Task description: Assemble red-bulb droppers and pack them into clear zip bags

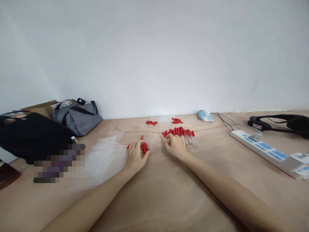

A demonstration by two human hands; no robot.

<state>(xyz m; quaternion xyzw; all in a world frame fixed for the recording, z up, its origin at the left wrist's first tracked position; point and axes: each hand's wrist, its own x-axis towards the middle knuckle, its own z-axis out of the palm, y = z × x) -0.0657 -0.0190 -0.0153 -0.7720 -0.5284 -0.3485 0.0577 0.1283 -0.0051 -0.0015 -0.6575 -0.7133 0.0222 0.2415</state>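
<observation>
My left hand (pixel 135 155) lies with thumb and fingers apart over a small heap of red rubber bulbs (pixel 144 148), touching some of them. Just right of it, several thin clear glass tubes (pixel 152 140) lie side by side without bulbs. My right hand (pixel 176 145) is curled, fingertips together, at the left end of a row of droppers (pixel 189 135). These droppers have red bulbs at their far ends and clear tubes pointing toward me. What the right fingertips hold, if anything, is hidden.
Clear plastic bags (pixel 103 161) lie left of my left hand. More red bulbs (pixel 151 122) and tubes lie near the wall. A blue-white packet (pixel 205 115), a power strip (pixel 263 149) and a black headset (pixel 280 124) are right. A striped bag (pixel 77 117) and black bag (pixel 36 135) stand left.
</observation>
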